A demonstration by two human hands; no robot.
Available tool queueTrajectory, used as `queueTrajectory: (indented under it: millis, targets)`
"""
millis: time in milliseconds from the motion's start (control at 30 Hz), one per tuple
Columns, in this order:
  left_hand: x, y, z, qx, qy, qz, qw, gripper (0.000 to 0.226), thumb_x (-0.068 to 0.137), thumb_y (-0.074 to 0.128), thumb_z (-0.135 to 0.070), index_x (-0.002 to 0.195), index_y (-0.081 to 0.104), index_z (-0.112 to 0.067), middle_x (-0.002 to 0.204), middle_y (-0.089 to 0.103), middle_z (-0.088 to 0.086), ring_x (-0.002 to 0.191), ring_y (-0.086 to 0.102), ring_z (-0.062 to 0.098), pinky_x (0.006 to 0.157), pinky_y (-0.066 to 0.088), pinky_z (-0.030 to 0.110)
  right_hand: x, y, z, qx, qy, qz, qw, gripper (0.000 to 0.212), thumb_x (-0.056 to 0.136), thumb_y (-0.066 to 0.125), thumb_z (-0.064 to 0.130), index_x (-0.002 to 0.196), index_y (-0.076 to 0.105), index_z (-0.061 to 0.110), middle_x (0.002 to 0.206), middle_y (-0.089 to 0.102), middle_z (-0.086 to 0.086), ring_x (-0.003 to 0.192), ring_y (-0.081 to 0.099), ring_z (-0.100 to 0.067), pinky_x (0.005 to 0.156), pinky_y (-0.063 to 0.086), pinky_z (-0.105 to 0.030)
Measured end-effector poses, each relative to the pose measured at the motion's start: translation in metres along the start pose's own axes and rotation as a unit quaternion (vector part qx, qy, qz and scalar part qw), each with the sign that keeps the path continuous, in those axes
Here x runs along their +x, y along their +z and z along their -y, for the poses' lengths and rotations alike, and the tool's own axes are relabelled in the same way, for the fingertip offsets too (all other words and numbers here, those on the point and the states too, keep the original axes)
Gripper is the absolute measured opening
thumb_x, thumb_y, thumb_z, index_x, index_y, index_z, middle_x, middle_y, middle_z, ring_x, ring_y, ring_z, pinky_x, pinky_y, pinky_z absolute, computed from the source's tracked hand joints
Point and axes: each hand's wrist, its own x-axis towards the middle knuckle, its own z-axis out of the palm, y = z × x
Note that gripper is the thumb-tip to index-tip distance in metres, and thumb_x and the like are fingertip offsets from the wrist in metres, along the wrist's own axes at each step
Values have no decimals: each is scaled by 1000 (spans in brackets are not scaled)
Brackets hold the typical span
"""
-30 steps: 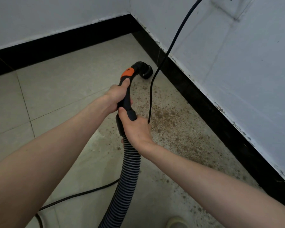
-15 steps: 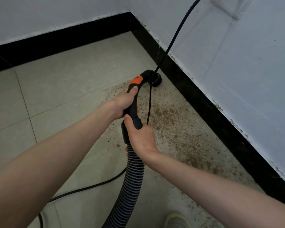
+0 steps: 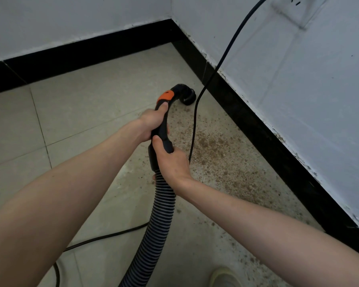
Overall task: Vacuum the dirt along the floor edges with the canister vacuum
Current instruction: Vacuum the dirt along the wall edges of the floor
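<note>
The handle (image 3: 161, 129) is gripped by left hand (image 3: 151, 124) and right hand (image 3: 171, 162); the nozzle (image 3: 187, 97) is best swept low over dirt (image 3: 216, 146) beside the baseboard (image 3: 257, 129).

We record a black handle (image 3: 161, 131) with an orange button (image 3: 165, 96) and a black nozzle (image 3: 186, 95). The hose (image 3: 155, 228) is ribbed in black and grey. The cord (image 3: 226, 52) is black. The floor tiles (image 3: 87, 112) are pale beige, speckled with brown dirt (image 3: 222, 150). The skirting (image 3: 278, 154) is black under white walls (image 3: 298, 79). We note a beige shoe (image 3: 224, 276).
</note>
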Motion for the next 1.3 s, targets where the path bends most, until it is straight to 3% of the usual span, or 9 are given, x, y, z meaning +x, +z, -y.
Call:
queueTrajectory:
  millis: [200, 433, 500, 700, 867, 1000, 1100, 1233, 1300]
  targets:
    - [-3, -6, 1, 9, 4, -16, 1000, 40, 99, 40, -43, 93, 45, -3, 70, 53, 10, 51, 54, 20, 51, 48, 28, -1, 0, -2, 20, 1, 23, 1000, 57, 80, 55, 69, 88, 61, 13, 92, 64, -13, 85, 69, -39, 81, 58, -55]
    - [-21, -15, 19, -22, -19, 7, 1000, 40, 99, 40, -45, 89, 47, -6, 66, 55, 10, 49, 55, 19, 48, 49, 24, -21, 3, -15, -13, -7, 25, 1000, 53, 83, 54, 67, 86, 57, 15, 81, 66, -8, 51, 65, -21, 53, 58, -35]
    - [-25, -17, 25, -30, -29, 19, 999, 41, 99, 40, -45, 92, 47, -5, 65, 55, 9, 46, 54, 17, 44, 49, 22, -28, 5, -18, -30, -8, 26, 999, 52, 85, 53, 66, 87, 56, 14, 75, 63, -5, 45, 63, -17, 52, 57, -34]
    - [-24, -1, 20, -22, -42, 61, 997, 43, 98, 41, -47, 96, 46, -4, 65, 54, 10, 50, 53, 20, 51, 49, 29, -32, 0, -18, -23, 12, -4, 1000, 67, 85, 52, 67, 106, 58, 5, 91, 66, -12, 72, 70, -31, 74, 60, -48]
    - [-23, 10, 19, -9, -37, 61, 997, 43, 98, 41, -46, 92, 47, -4, 64, 54, 10, 49, 53, 20, 50, 50, 28, -30, -4, -21, -5, 10, -8, 1000, 56, 87, 54, 63, 95, 59, 9, 90, 67, -13, 76, 70, -34, 74, 60, -51]
    - [-19, 1, 15, -4, -9, 18, 1000, 42, 99, 40, -44, 86, 48, -5, 66, 54, 10, 53, 53, 21, 57, 49, 31, -22, 0, -13, -16, -13, 1, 1000, 53, 87, 53, 65, 88, 59, 13, 91, 68, -13, 83, 69, -36, 80, 58, -53]
    - [-15, -11, 12, -15, 1, -13, 1000, 41, 99, 41, -42, 93, 47, -2, 69, 54, 10, 54, 53, 22, 56, 49, 31, -15, 3, -7, -7, -7, 32, 999, 53, 86, 55, 65, 88, 59, 12, 88, 66, -13, 74, 70, -33, 72, 60, -51]
    - [-15, -22, 9, -38, -3, -16, 999, 41, 98, 44, -43, 104, 44, -2, 75, 54, 10, 54, 56, 20, 54, 49, 30, -14, 2, -3, 56, 14, 80, 995, 54, 88, 57, 61, 93, 57, 7, 78, 62, -14, 45, 63, -21, 46, 56, -33]
    - [-16, -22, 8, -50, 2, -8, 999, 41, 97, 45, -43, 105, 44, -3, 77, 54, 10, 55, 57, 20, 53, 49, 29, -15, -1, -2, 81, 16, 91, 992, 56, 90, 55, 60, 97, 58, 4, 77, 62, -16, 44, 61, -21, 47, 54, -32]
